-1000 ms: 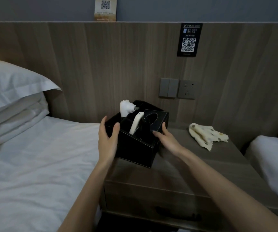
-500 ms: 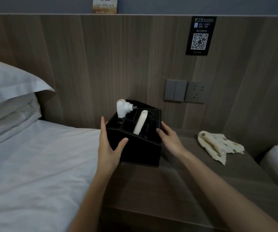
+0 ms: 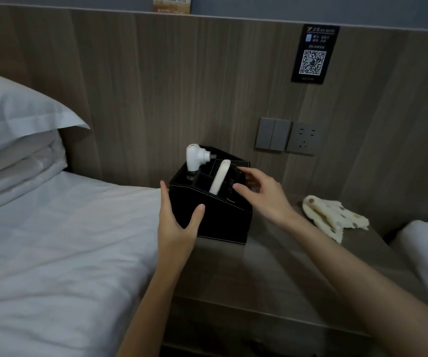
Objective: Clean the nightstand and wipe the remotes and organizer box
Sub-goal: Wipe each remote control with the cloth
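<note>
Pressing flat left hand [image 3: 179, 222] on box [image 3: 223, 220] corner, thumb across front; hovering right hand [image 3: 264, 194] by remote [image 3: 219, 180] (fingers loose, holding nothing).

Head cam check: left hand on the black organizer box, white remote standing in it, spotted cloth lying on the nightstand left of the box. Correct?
One thing is wrong: the spotted cloth lies to the right of the organizer box, not left. The head view shows it. The rest holds: it lies on the nightstand, the left hand is on the box, and the white remote stands in it.
</note>
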`<state>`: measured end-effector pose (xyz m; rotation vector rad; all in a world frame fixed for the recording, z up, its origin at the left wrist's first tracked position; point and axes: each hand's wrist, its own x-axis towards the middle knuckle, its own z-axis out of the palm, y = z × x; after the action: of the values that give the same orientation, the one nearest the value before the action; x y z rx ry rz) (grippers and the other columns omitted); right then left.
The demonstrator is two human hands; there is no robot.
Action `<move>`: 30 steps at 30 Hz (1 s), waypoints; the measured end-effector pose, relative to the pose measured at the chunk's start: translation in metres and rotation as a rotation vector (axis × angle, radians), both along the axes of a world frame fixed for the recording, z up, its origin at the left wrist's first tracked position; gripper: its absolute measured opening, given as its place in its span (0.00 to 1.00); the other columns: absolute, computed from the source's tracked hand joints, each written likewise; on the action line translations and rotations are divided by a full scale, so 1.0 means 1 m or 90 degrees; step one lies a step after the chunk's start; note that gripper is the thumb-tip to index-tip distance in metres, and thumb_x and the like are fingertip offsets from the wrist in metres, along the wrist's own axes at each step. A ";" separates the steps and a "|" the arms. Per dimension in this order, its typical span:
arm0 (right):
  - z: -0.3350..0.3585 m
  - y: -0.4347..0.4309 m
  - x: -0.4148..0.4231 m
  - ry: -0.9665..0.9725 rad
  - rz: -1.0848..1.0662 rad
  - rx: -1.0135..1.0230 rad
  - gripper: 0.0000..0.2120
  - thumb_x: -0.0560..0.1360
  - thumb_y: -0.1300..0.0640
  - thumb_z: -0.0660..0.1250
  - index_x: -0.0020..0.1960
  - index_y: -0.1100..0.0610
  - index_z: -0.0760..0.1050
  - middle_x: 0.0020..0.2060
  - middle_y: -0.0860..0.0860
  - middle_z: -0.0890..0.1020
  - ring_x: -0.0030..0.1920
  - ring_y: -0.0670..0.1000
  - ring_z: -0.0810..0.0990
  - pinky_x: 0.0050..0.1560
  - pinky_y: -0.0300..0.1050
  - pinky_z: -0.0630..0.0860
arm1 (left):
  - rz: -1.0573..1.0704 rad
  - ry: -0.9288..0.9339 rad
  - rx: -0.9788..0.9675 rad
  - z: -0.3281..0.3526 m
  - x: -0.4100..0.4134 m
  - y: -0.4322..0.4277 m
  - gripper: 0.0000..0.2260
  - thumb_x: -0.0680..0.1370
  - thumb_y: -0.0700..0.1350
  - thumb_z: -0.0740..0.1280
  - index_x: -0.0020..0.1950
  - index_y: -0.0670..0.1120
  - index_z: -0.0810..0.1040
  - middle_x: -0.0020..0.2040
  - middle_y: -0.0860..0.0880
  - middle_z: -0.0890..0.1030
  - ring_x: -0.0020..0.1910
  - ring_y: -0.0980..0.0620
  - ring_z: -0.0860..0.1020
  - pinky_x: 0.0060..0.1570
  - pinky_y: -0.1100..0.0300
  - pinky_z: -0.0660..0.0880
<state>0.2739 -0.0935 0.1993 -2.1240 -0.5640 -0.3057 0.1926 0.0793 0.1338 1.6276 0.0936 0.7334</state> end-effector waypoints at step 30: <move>0.106 -0.057 -0.069 -0.107 -0.117 0.322 0.07 0.74 0.52 0.72 0.44 0.56 0.83 0.40 0.52 0.85 0.43 0.47 0.84 0.39 0.37 0.80 | -0.075 -0.150 0.178 0.056 -0.044 -0.075 0.31 0.75 0.54 0.67 0.75 0.60 0.58 0.75 0.58 0.64 0.73 0.66 0.59 0.67 0.77 0.55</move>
<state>0.2051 -0.1500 0.3055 -1.6679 -0.3396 -0.6624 0.1483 0.0047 0.1896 1.7794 -0.2830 0.8708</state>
